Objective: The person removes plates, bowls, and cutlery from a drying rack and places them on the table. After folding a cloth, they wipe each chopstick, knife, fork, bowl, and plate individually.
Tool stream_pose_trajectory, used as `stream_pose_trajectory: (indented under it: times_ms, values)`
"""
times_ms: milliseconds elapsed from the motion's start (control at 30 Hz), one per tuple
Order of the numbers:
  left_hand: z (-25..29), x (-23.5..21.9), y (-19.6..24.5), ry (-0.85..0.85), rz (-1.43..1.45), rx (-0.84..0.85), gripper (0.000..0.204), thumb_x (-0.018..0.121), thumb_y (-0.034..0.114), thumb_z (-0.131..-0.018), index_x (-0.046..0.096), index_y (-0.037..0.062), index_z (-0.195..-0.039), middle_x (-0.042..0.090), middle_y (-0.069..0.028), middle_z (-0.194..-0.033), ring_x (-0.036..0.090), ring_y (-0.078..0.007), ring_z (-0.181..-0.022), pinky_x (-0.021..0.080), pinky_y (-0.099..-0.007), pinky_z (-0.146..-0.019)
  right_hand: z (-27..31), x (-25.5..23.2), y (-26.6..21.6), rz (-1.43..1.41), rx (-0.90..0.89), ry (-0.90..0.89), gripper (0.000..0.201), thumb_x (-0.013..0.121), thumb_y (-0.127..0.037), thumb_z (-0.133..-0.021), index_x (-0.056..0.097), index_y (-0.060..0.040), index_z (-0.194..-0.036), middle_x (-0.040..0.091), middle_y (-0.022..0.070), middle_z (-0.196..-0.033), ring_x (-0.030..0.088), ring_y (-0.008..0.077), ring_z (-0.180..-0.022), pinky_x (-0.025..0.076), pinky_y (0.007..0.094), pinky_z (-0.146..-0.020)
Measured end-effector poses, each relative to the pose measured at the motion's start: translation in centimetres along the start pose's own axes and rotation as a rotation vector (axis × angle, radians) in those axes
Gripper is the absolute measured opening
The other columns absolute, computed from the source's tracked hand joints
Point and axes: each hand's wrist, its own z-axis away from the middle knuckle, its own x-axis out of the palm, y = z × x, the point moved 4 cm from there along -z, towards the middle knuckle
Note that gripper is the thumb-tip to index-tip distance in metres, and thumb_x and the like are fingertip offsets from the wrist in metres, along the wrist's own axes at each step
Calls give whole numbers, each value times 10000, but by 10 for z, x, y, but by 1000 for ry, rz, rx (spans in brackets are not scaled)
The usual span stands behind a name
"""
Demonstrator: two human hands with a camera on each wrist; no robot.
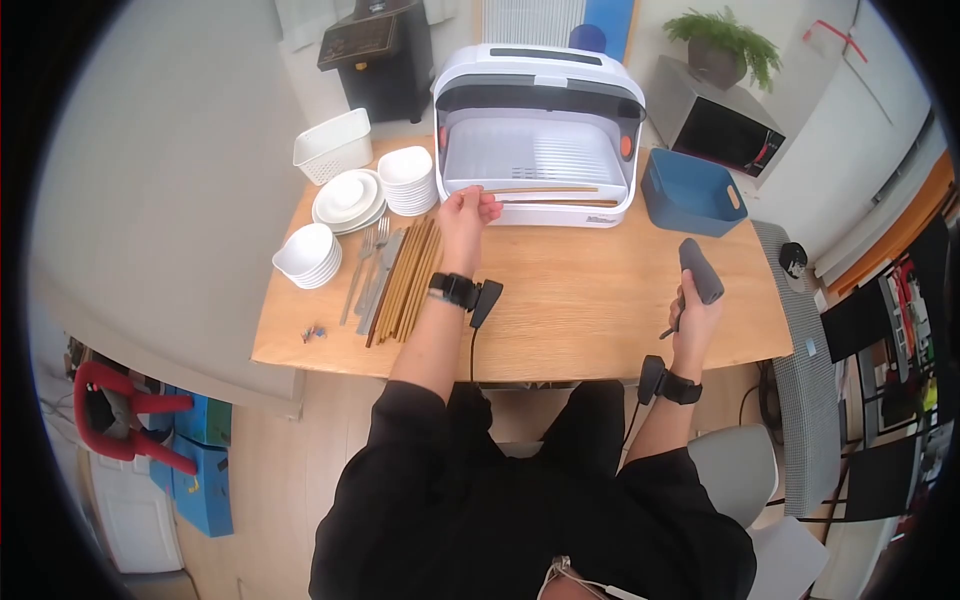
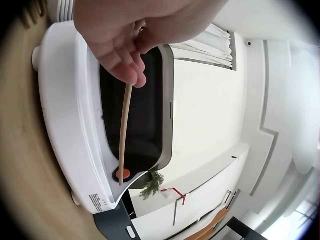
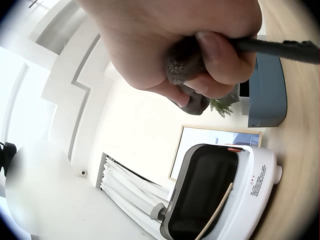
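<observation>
My left hand (image 1: 468, 222) pinches one end of a wooden chopstick (image 1: 550, 190) in front of the white dish cabinet (image 1: 465, 212). The chopstick points right across the opening, and in the left wrist view its far end overlaps the orange spot by the hinge. Just below it in the head view, a second brown stick (image 1: 575, 203) runs along the cabinet's front. My right hand (image 1: 697, 318) grips a bunched dark grey cloth (image 1: 700, 272) above the table's right side. Its fuzzy end (image 3: 177, 70) sticks out between fingers and thumb. Left of the cabinet lies a bundle of chopsticks (image 1: 412, 275).
Forks (image 1: 368, 255), bowls (image 1: 308, 257), plates (image 1: 350, 197), stacked dishes (image 1: 407, 180) and a white basket (image 1: 333, 145) crowd the table's left. A blue bin (image 1: 692, 200) stands right of the cabinet, whose dark lid (image 1: 540, 95) is raised. Behind are a microwave (image 1: 715, 120) and a plant (image 1: 722, 50).
</observation>
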Motion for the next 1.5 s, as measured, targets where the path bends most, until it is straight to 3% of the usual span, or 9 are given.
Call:
stream_pose_trajectory:
  times_ms: [133,300,367,467,700,767,867,1067,1500]
  values:
    - [-9,10,-14,-114,-410,-221,341,514,156,-967,455,-90,-1196,666,-141,-799,642,-165,-696,514,-266,-615,5,5,1,52,18,-34,143,646,-134,-904,561,-19,-913,486,-14,-628,402,52,-397,270,218,-340]
    - [19,-17,-4,-77,-894,76,402,557,137,-905,452,-80,-1226,681,-175,-800,676,-278,-740,540,-395,-658,9,16,-5,30,20,-105,128,641,-116,-904,566,-14,-922,477,-17,-622,385,53,-391,269,219,-345]
    - [45,-34,25,-119,-1461,222,353,566,128,-860,523,-57,-1158,687,-191,-826,685,-360,-829,541,-464,-727,12,21,-4,-1,31,-134,122,639,-108,-904,567,-12,-924,474,-16,-618,376,53,-388,266,219,-346]
    - [61,-80,26,-15,-1759,94,294,569,163,-835,612,-40,-1043,679,-221,-841,657,-435,-859,523,-509,-764,15,32,0,-38,70,-185,110,632,-97,-905,565,-11,-920,470,-16,-622,371,52,-394,262,219,-351]
    - [79,-92,29,-179,-1887,112,176,518,108,-863,645,-13,-849,672,-220,-870,670,-391,-808,546,-450,-692,30,67,13,-88,138,-331,156,655,-130,-893,528,-41,-895,487,5,-639,388,57,-396,248,212,-337]
    - [91,-78,37,-261,-1941,460,91,550,30,-830,631,-5,-856,671,-166,-764,692,-319,-730,560,-370,-593,31,71,13,-101,149,-356,160,658,-132,-892,527,-41,-907,496,10,-646,388,58,-395,251,209,-340]
    - [119,-44,64,-377,-1827,442,89,552,42,-853,570,-8,-925,656,-161,-737,674,-324,-681,534,-383,-565,37,73,13,-163,241,-452,134,645,-127,-897,554,-35,-932,498,14,-654,404,65,-413,269,217,-358]
    - [153,3,108,-435,-1348,630,83,529,92,-938,509,17,-967,615,-182,-880,605,-369,-827,476,-441,-680,46,80,11,-337,434,-555,178,576,-216,-957,517,-48,-962,500,18,-696,386,52,-442,286,191,-373]
    - [161,14,116,-419,-1342,816,80,592,67,-893,551,35,-953,608,-122,-857,592,-328,-819,457,-417,-713,83,110,21,-264,582,-942,217,590,-239,-940,533,-31,-919,522,45,-666,408,66,-423,284,200,-353]
